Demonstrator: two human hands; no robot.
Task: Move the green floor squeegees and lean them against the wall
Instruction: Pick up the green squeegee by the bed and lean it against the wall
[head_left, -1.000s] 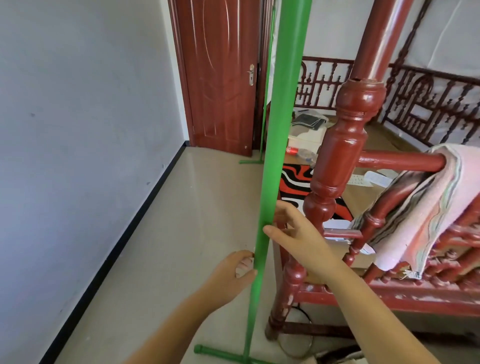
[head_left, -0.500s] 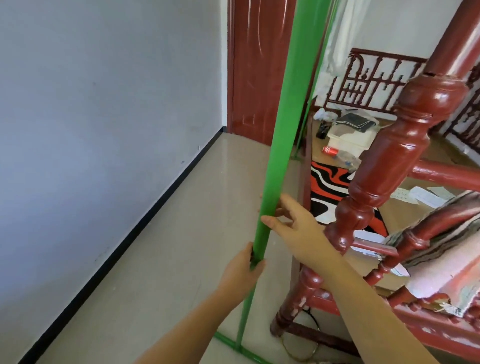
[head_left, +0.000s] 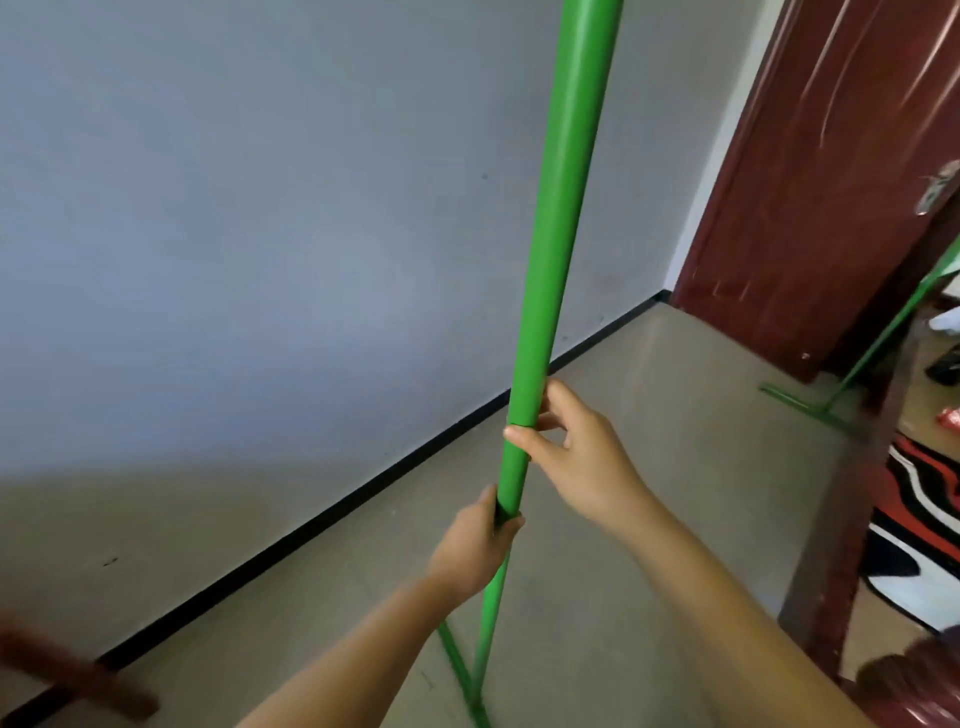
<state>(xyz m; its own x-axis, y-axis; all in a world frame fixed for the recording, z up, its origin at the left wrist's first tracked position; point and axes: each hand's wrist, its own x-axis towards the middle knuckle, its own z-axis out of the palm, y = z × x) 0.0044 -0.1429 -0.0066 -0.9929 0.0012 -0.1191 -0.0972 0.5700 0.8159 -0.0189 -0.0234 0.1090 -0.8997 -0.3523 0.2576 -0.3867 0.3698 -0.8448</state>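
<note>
A green floor squeegee (head_left: 556, 218) stands nearly upright in front of me, its long pole running from the top of the view down to its crossbar near the floor. My left hand (head_left: 475, 545) grips the pole low down. My right hand (head_left: 576, 452) holds it just above, fingers wrapped around the pole. The grey wall (head_left: 260, 234) lies to the left of the pole, apart from it. A second green floor squeegee (head_left: 883, 343) leans by the red door at the far right, its head on the floor.
A red wooden door (head_left: 831, 182) stands at the back right. A red bed frame post (head_left: 831, 545) and a red, black and white rug (head_left: 919, 519) lie at the right. A black skirting strip (head_left: 311, 525) runs along the wall's foot. A blurred brown object (head_left: 78, 675) sits at lower left.
The view has swung left toward the grey wall. The squeegee has come away from the bed post with both hands on its pole; my left hand has closed fully around it.
</note>
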